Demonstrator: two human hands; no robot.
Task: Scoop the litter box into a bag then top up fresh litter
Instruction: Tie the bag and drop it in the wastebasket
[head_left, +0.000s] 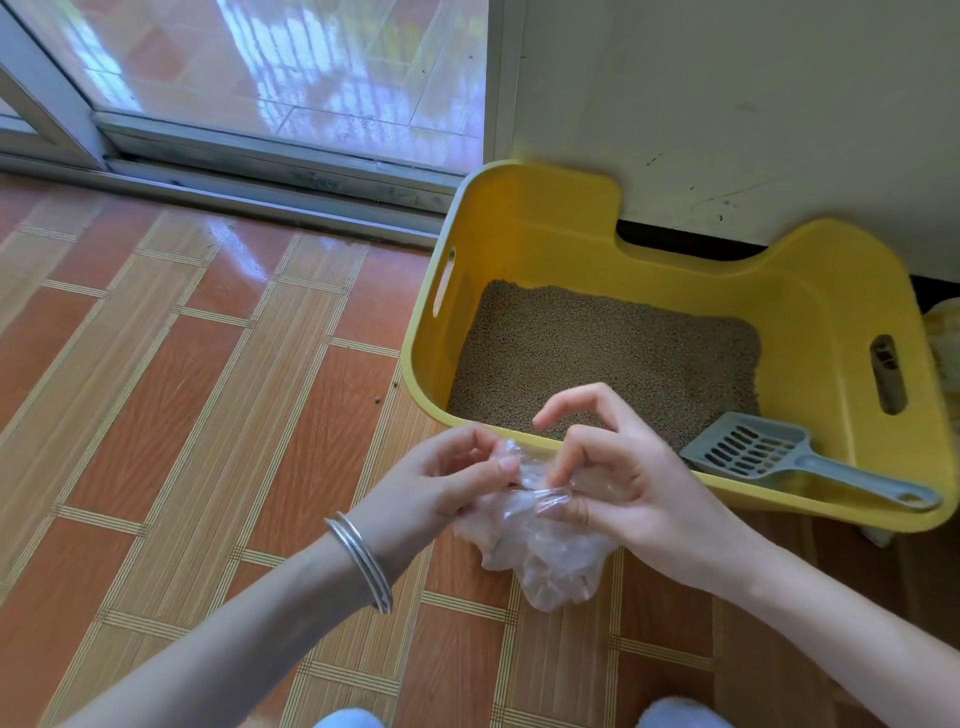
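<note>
A yellow litter box (524, 218) stands on the floor against the wall, with brown-grey litter (613, 353) spread over its bottom. A grey slotted scoop (810, 462) leans on the box's near rim, its head over the litter and its handle pointing right. In front of the box's near left corner, my left hand (441, 483) and my right hand (618, 467) both pinch the top of a crumpled clear plastic bag (545, 551). The bag hangs limp between them above the floor. My left wrist wears silver bangles.
The floor (208, 415) is orange-brown tile with a few dark specks near the box's left side. A sliding glass door and its metal track (260, 176) run along the far left. A scuffed white wall (727, 104) backs the box. My knees show at the bottom edge.
</note>
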